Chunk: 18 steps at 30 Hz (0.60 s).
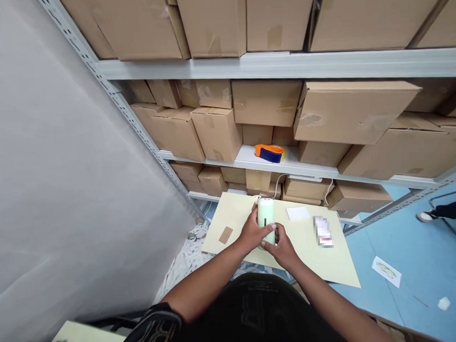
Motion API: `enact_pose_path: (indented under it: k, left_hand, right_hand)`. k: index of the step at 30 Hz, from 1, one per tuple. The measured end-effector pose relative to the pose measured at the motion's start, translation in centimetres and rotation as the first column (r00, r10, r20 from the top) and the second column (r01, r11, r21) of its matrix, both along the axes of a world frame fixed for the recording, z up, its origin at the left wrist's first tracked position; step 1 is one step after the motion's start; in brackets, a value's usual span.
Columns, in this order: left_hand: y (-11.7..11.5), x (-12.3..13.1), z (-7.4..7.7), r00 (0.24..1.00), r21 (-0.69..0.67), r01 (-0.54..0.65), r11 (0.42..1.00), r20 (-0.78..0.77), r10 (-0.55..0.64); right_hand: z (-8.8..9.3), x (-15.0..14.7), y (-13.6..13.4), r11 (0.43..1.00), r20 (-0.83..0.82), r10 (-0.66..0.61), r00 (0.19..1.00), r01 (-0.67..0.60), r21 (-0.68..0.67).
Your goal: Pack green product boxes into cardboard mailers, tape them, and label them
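Left hand (254, 233) and right hand (283, 248) clasp a pale green can (266, 214) over the bench (321, 262), left of a white card (298, 213); this step (apparently handling) next calls for steady support.

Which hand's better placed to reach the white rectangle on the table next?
Likely the right hand: nearer the white rectangle. Both hands hold the pale green cylinder, so the left hand could support it.

Lit bright, even; dimmer under upper shelf (269, 66). Stretched toward frame corners. Pixelated near right edge of table (233, 210).
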<state>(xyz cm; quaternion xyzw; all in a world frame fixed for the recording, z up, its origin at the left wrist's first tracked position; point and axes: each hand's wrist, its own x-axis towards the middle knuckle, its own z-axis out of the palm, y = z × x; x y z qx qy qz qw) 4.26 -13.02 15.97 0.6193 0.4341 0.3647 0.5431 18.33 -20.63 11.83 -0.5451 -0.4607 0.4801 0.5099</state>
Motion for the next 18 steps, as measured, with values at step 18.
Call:
enact_pose_path:
  k: [18]
  left_hand:
    - [5.2, -6.9, -5.9, 0.953, 0.548, 0.302, 0.780, -0.200, -0.229]
  right_hand:
    - [2.7, -6.0, 6.9, 0.814, 0.225, -0.576, 0.785, 0.576, 0.073]
